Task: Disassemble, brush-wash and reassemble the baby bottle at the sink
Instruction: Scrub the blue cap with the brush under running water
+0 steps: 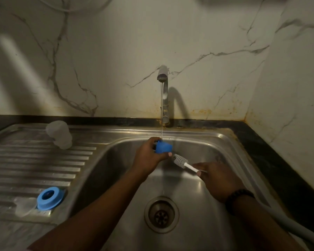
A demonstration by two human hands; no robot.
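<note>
Over the sink basin, near its back rim, the left hand is gripping a blue bottle cap under a thin stream falling from the tap. The right hand is pinching the white handle of a bottle brush, its bristle head touching the cap's lower edge. On the draining board, a clear bottle is lying at the back edge, and a blue ring is sitting at the front beside the basin.
</note>
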